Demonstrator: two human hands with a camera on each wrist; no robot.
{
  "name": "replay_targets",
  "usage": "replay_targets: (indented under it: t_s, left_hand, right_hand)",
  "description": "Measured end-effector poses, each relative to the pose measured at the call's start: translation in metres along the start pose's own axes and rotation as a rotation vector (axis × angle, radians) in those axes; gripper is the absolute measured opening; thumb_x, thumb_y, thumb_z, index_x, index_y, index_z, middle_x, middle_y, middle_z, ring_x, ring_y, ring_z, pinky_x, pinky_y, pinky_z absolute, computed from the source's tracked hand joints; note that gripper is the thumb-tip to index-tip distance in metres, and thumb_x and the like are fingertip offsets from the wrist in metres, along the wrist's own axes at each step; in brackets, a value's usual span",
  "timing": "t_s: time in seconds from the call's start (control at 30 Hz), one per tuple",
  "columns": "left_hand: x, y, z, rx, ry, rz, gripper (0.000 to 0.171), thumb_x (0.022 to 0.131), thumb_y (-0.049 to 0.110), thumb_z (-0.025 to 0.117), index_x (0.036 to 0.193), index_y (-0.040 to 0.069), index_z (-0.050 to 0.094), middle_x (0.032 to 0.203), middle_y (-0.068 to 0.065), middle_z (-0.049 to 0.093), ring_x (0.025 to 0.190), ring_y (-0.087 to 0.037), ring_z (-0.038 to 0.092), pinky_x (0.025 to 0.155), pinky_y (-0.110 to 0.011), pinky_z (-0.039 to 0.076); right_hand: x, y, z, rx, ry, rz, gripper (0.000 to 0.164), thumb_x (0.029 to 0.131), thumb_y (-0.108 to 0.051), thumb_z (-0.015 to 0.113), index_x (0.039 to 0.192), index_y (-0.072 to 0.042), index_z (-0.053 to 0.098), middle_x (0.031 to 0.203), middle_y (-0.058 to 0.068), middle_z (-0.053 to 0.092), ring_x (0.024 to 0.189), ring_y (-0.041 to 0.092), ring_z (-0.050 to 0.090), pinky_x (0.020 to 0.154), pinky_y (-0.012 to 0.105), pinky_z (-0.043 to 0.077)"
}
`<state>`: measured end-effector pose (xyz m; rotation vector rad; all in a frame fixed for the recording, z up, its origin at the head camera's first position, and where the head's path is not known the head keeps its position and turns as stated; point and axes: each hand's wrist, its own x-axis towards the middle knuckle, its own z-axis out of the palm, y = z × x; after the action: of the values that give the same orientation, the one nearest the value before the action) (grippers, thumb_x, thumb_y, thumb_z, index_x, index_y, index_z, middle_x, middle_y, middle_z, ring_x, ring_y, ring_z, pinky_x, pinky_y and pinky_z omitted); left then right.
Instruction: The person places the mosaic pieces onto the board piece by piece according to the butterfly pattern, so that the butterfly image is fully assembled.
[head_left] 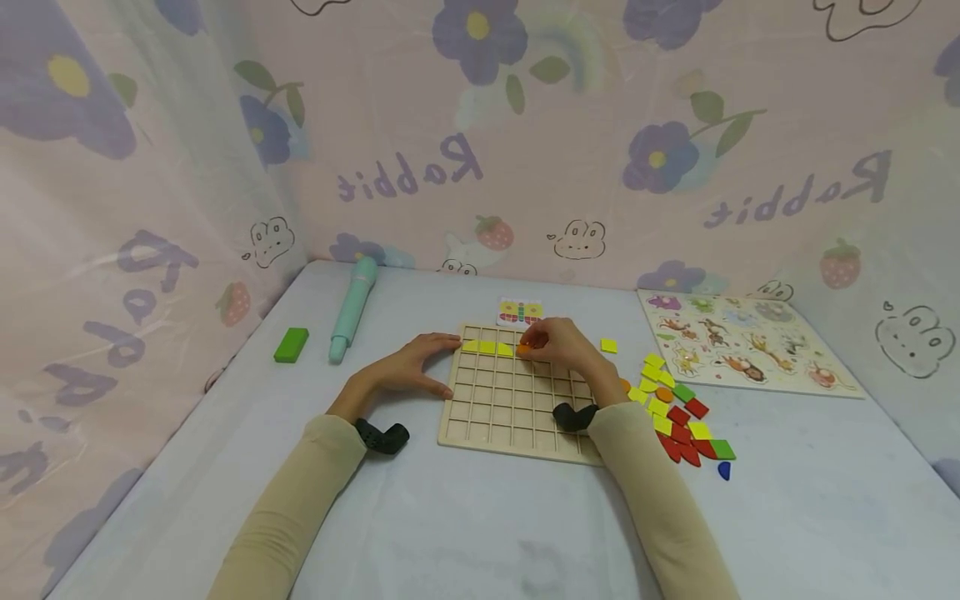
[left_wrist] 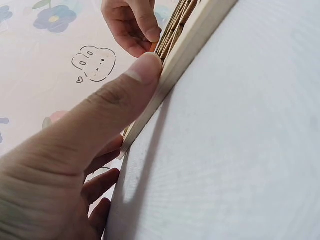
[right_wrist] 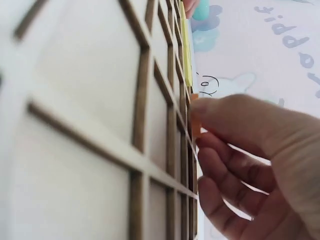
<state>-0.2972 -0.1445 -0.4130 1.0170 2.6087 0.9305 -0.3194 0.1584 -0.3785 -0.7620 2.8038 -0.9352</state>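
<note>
A wooden grid board [head_left: 495,408] lies on the table, with yellow pieces [head_left: 487,347] in a row of cells near its far left edge. My left hand [head_left: 405,364] touches the board's left side, fingers near the far corner and thumb lower down. In the left wrist view, that thumb [left_wrist: 145,72] presses against the board's edge [left_wrist: 175,70]. With thumb and fingertips, my right hand [head_left: 558,343] pinches an orange piece [head_left: 522,350] at the row, right beside the yellow ones. The fingers hide part of the orange piece [right_wrist: 195,117] in the right wrist view, so its full outline cannot be seen.
Behind the board is a small pattern card [head_left: 521,312]. Loose coloured pieces [head_left: 678,417] lie to the right, with a lone yellow square [head_left: 608,345] and a blue half-round [head_left: 723,471]. An animal puzzle board [head_left: 742,342], green block [head_left: 291,345] and mint-coloured stick [head_left: 352,310] lie farther out.
</note>
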Motion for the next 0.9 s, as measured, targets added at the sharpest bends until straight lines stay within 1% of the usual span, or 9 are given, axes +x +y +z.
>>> replay_targets:
  t_s: [0.27, 0.5, 0.73, 0.9]
  left_hand:
    - [-0.0006, 0.0032, -0.0012, -0.005, -0.003, -0.005, 0.087, 0.072, 0.038, 0.079, 0.143, 0.010, 0.037, 0.151, -0.007, 0.027, 0.140, -0.027, 0.017, 0.113, -0.049, 0.016]
    - [-0.0001, 0.0026, -0.0008, 0.001, -0.003, 0.001, 0.087, 0.072, 0.037, 0.079, 0.143, 0.009, 0.037, 0.150, -0.008, 0.028, 0.140, -0.028, 0.018, 0.113, -0.049, 0.016]
    - [-0.0009, 0.0037, -0.0014, -0.003, -0.002, 0.010, 0.087, 0.072, 0.036, 0.079, 0.143, 0.008, 0.037, 0.150, -0.009, 0.028, 0.139, -0.029, 0.018, 0.112, -0.050, 0.017]
    - [-0.0003, 0.0035, -0.0009, -0.003, -0.005, 0.008, 0.087, 0.072, 0.036, 0.079, 0.143, 0.009, 0.036, 0.151, -0.008, 0.027, 0.140, -0.028, 0.018, 0.112, -0.049, 0.016]
  right_hand:
    - [-0.0007, 0.0050, 0.0026, -0.005, 0.009, 0.000, 0.023, 0.081, -0.018, 0.074, 0.099, -0.004, 0.070, 0.093, 0.006, 0.068, 0.082, 0.018, 0.062, 0.078, 0.034, 0.051]
    - [-0.0012, 0.0057, 0.0027, -0.015, 0.015, -0.007, 0.023, 0.081, -0.019, 0.073, 0.099, -0.005, 0.070, 0.092, 0.006, 0.067, 0.079, 0.016, 0.059, 0.074, 0.032, 0.050]
    - [-0.0014, 0.0057, 0.0034, 0.001, 0.017, -0.004, 0.023, 0.080, -0.018, 0.075, 0.098, -0.005, 0.070, 0.092, 0.006, 0.068, 0.080, 0.017, 0.061, 0.076, 0.034, 0.051]
    - [-0.0056, 0.0081, -0.0009, -0.004, 0.029, -0.033, 0.028, 0.080, -0.019, 0.074, 0.103, -0.004, 0.068, 0.089, 0.006, 0.066, 0.079, 0.018, 0.060, 0.075, 0.034, 0.051]
